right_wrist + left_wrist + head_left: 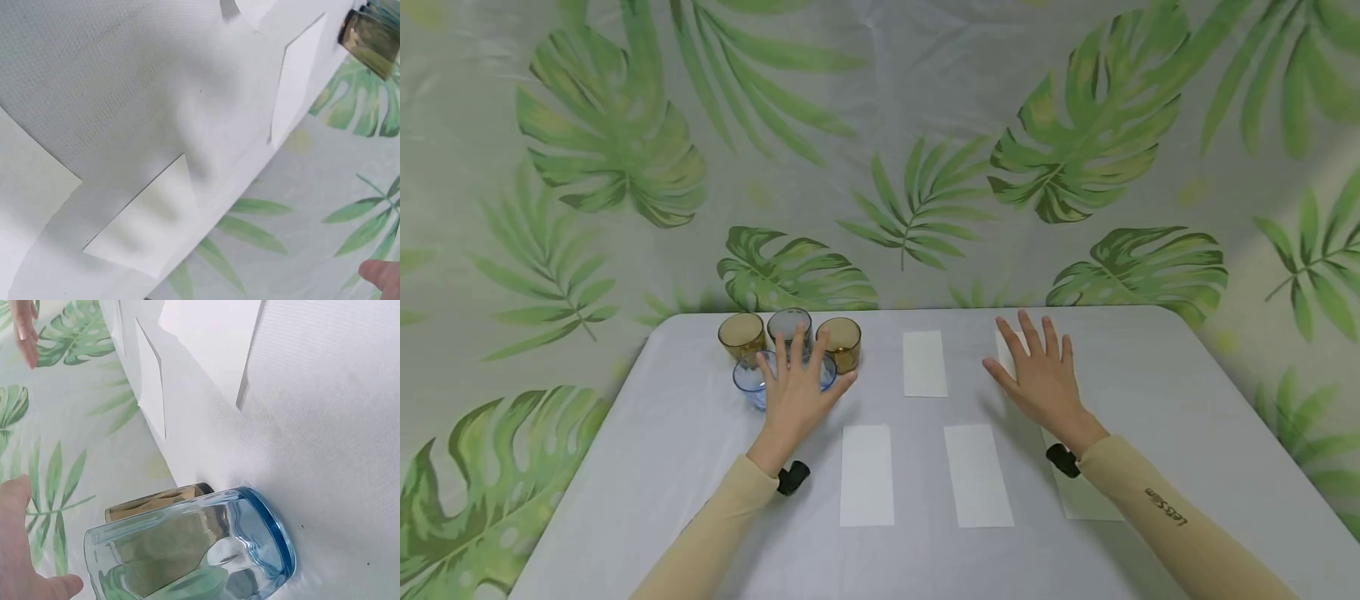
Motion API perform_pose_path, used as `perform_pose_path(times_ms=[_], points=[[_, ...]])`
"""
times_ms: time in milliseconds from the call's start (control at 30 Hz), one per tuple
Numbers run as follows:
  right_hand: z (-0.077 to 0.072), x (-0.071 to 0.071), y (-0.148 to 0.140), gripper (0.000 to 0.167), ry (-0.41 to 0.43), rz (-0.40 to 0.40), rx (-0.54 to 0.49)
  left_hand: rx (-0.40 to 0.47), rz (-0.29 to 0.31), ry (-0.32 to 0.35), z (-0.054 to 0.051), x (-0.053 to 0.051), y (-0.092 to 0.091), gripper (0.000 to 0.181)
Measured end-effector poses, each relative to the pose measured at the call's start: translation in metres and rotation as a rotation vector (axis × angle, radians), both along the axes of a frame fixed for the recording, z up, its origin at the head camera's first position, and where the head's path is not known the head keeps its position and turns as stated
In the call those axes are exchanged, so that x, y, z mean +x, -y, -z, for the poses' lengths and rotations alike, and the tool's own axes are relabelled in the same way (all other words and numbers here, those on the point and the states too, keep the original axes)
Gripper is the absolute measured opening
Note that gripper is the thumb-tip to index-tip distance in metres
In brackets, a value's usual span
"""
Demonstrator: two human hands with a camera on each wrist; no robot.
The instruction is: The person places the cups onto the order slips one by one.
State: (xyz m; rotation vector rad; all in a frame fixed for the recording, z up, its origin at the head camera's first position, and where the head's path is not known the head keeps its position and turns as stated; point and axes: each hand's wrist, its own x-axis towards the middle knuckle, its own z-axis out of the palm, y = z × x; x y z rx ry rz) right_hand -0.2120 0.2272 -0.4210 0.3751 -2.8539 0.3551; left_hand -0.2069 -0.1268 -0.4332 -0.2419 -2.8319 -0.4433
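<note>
In the head view my left hand [797, 400] hovers with spread fingers over a blue glass bowl or cup [748, 379], partly covering it. Behind that stand two amber glasses [742, 333] and a grey glass [790, 320]. The left wrist view shows the blue glass [250, 537] upright near my thumb, apart from it, with an amber glass [156, 503] beyond. My right hand [1041, 379] is held above the table, fingers spread and holding nothing, over a white paper rectangle [1006, 343] that it partly hides.
More white paper rectangles lie flat: one at the back [925, 364], two in front [867, 475] [979, 475], and one beneath the right forearm [1086, 496]. A white cloth covers the table [917, 558]. A leaf-patterned curtain [917, 208] hangs behind its far edge.
</note>
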Motion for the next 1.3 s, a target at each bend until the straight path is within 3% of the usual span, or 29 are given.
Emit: perform_pose_path(times_ms=[267,467,600,767,967,1300], points=[[-0.003,-0.001,-0.001,0.071,0.016,-0.021,-0.02,0.012,0.019,-0.022,0.0,-0.003,0.002,0.082],[-0.005,-0.003,-0.002,0.069,0.026,-0.081,-0.05,-0.003,0.053,-0.031,-0.001,-0.006,0.005,0.08],[-0.004,-0.008,-0.003,0.068,0.015,-0.147,-0.081,0.012,0.105,-0.059,-0.001,-0.01,0.008,0.078],[-0.002,-0.015,-0.004,0.07,0.04,-0.237,-0.135,0.1,0.187,-0.077,-0.005,-0.015,0.01,0.076],[0.001,-0.024,-0.003,0.073,0.111,-0.295,-0.18,0.206,0.224,-0.012,-0.01,-0.023,0.011,0.078],[0.004,-0.035,0.003,0.076,0.175,-0.357,-0.214,0.27,0.27,0.072,-0.015,-0.037,0.014,0.078]])
